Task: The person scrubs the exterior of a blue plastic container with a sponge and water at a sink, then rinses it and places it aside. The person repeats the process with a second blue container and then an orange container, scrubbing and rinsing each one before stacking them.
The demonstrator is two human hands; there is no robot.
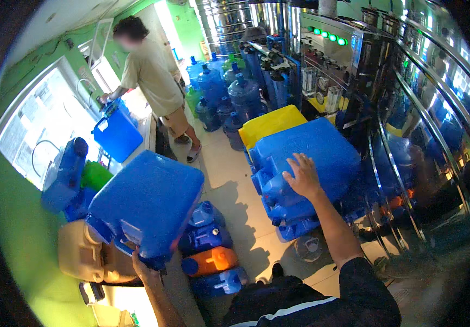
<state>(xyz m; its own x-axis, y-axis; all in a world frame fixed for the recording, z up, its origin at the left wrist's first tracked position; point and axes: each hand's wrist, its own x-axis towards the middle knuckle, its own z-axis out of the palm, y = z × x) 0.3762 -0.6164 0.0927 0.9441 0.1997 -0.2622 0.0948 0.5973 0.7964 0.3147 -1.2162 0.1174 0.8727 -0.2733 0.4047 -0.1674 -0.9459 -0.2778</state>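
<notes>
My left hand [147,267] is at the lower edge of a large blue plastic jerrycan [149,200], by its handle; part of the fingers is hidden behind the container. This jerrycan lies tilted above tan jerrycans [77,251]. My right hand [302,175], fingers spread, is over the blue jerrycan [320,151] on top of a stack at the right; whether the palm touches it I cannot tell. A yellow container [274,122] shows behind that stack. Between the two sides, an orange jerrycan [214,260] stands in a row with blue ones [208,237] on the floor.
A person [151,77] stands at the counter, one hand at a blue jerrycan [118,137]. Round blue water bottles [245,96] stand on the floor at the back. Shiny steel tanks [431,106] and filter equipment [325,77] line the right side. A tiled floor strip [235,184] runs between.
</notes>
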